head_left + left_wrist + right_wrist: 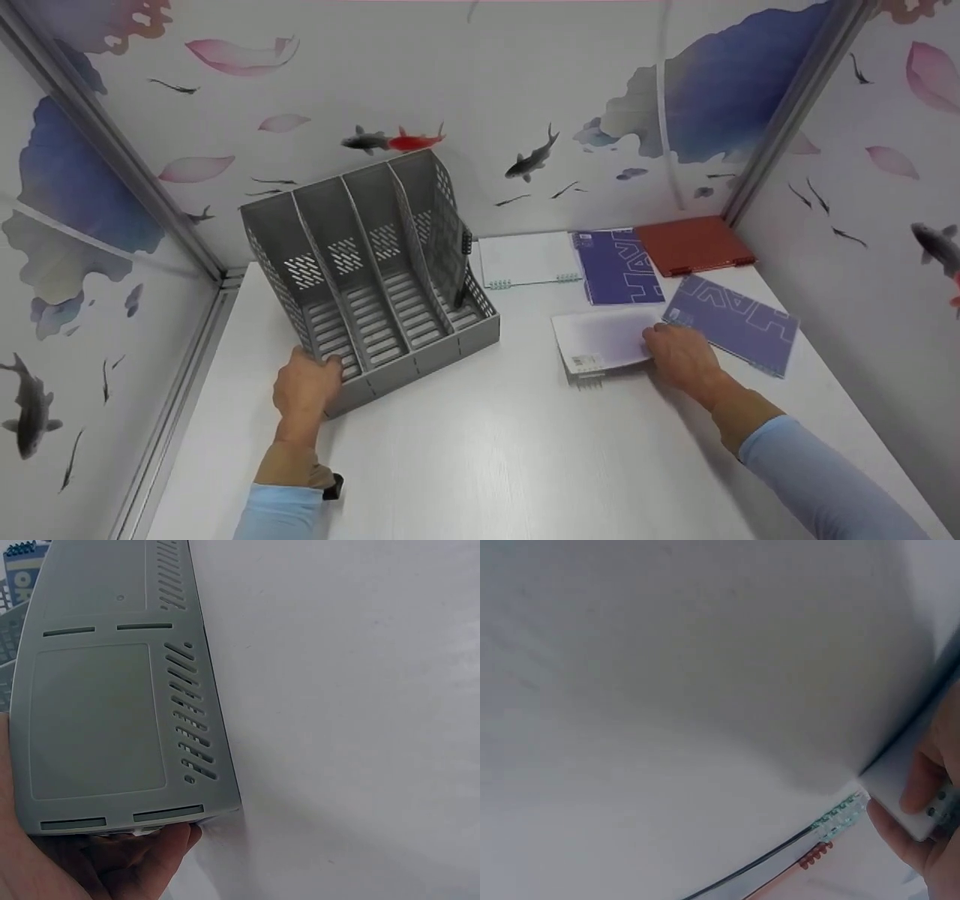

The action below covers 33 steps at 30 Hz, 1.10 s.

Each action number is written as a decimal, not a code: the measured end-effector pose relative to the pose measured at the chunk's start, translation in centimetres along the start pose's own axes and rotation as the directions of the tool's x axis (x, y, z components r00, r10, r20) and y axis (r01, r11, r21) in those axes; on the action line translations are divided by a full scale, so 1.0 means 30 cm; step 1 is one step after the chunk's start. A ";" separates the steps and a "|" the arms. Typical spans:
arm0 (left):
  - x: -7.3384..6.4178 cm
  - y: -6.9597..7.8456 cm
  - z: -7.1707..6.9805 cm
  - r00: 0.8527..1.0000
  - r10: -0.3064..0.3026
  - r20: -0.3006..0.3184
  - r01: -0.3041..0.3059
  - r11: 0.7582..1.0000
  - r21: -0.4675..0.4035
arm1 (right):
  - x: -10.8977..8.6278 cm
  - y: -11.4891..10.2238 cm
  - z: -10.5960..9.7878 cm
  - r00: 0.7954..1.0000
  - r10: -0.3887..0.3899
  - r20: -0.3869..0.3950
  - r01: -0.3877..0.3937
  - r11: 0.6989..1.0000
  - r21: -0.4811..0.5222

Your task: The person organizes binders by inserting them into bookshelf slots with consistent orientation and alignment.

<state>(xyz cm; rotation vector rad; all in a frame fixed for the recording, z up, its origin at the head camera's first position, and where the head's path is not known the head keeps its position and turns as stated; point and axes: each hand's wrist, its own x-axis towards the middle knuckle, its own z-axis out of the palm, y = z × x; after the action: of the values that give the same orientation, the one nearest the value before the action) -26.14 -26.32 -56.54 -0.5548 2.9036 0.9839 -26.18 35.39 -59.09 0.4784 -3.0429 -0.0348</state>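
Observation:
A grey file rack (420, 364) with upright dividers stands at the left of the table. My left hand (306, 386) grips its near left corner, fingers under the lower edge in the left wrist view. A dark ring-bound notebook (450, 255) leans upright in the rack's rightmost compartment. My right hand (679, 352) pinches the right edge of a pale lilac-and-white ring-bound notebook (604, 337), which is tilted with its near edge off the table. In the right wrist view, thumb and fingers close on a corner of this notebook (892, 795), beside its rings.
Behind the held notebook lie a white spiral notebook (529, 259), a purple notebook (615, 266) and a red-brown notebook (697, 244). Another purple notebook (735, 322) lies right of my right hand. Patterned panels (480, 90) enclose the white table (495, 465) at back and sides.

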 end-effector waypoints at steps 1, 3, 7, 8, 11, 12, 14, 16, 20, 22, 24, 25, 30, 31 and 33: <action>0.000 0.000 0.001 1.000 0.002 0.001 -0.002 1.000 -0.001 | 0.001 0.001 0.006 1.000 0.007 -0.002 -0.007 1.000 -0.002; -0.001 0.000 0.001 1.000 0.007 0.003 -0.007 1.000 -0.004 | 0.002 0.003 0.012 1.000 0.010 0.003 -0.010 1.000 0.001; -0.001 -0.003 -0.002 1.000 0.004 0.003 -0.004 1.000 0.003 | 0.016 0.009 -0.001 1.000 -0.006 -0.004 0.006 1.000 -0.004; -0.001 -0.004 -0.003 1.000 0.003 0.002 -0.003 1.000 0.005 | 0.022 0.009 -0.009 1.000 -0.009 -0.013 0.009 1.000 -0.005; 0.001 -0.007 -0.003 1.000 0.012 0.008 -0.012 1.000 0.010 | 0.044 0.009 -0.035 0.997 -0.028 -0.065 0.026 0.999 -0.023; 0.001 -0.007 -0.002 1.000 0.015 0.010 -0.015 1.000 0.007 | 0.051 0.008 -0.045 0.997 -0.030 -0.078 0.028 0.999 -0.023; 0.000 -0.007 0.001 1.000 0.022 0.011 -0.022 1.000 0.002 | 0.064 0.007 -0.063 0.997 -0.027 -0.079 0.025 1.000 -0.018; -0.002 -0.009 0.003 1.000 0.027 0.010 -0.027 1.000 0.001 | 0.075 0.005 -0.084 0.998 -0.024 -0.056 0.023 1.000 -0.016; -0.006 -0.009 0.004 1.000 0.023 0.006 -0.023 1.000 0.007 | 0.093 0.005 -0.132 1.000 -0.024 0.006 0.024 1.000 -0.003; -0.005 -0.007 0.002 1.000 0.022 0.005 -0.022 1.000 0.008 | 0.101 0.005 -0.158 1.000 -0.023 0.019 0.022 1.000 0.013; -0.003 -0.005 -0.001 1.000 0.019 0.006 -0.019 1.000 0.008 | 0.108 0.006 -0.181 1.000 -0.014 0.025 0.013 0.999 0.034; -0.002 -0.004 -0.002 1.000 0.018 0.007 -0.019 1.000 0.008 | 0.110 0.007 -0.191 1.000 -0.010 0.025 0.008 0.999 0.044; 0.001 -0.001 -0.004 1.000 0.010 0.017 -0.010 1.000 0.008 | 0.119 0.016 -0.220 1.000 -0.013 0.020 0.011 0.996 0.084; 0.000 -0.001 -0.004 1.000 0.010 0.018 -0.010 1.000 0.007 | 0.120 0.017 -0.222 1.000 -0.023 0.019 0.021 0.996 0.091; -0.001 0.000 -0.004 1.000 0.009 0.016 -0.010 1.000 0.003 | 0.121 0.018 -0.224 0.999 -0.044 0.027 0.041 0.994 0.102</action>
<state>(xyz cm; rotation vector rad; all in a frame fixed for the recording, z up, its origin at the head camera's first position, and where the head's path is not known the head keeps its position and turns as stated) -26.10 -26.39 -56.44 -0.5313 2.8962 0.9807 -29.37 34.69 -52.16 0.5551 -3.0742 0.1126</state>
